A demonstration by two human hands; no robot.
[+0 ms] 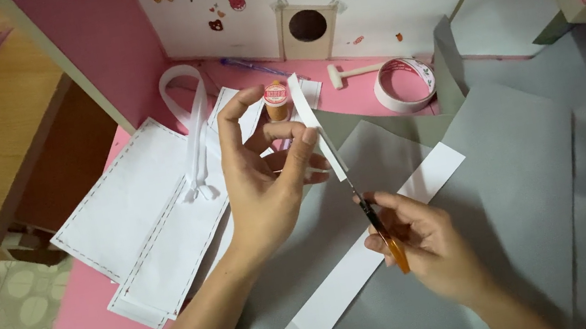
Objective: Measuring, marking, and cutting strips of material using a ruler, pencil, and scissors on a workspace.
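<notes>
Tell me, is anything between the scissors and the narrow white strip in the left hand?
Nothing visible. The right hand holds the scissors, whose tip reaches the lower end of the narrow white strip pinched in the left hand. The long white strip lies underneath.

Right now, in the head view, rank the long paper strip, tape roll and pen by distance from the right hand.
From the right hand:
1. Long paper strip, lying just under the hand.
2. Tape roll, up near the back wall.
3. Pen, farther back and left.
</notes>
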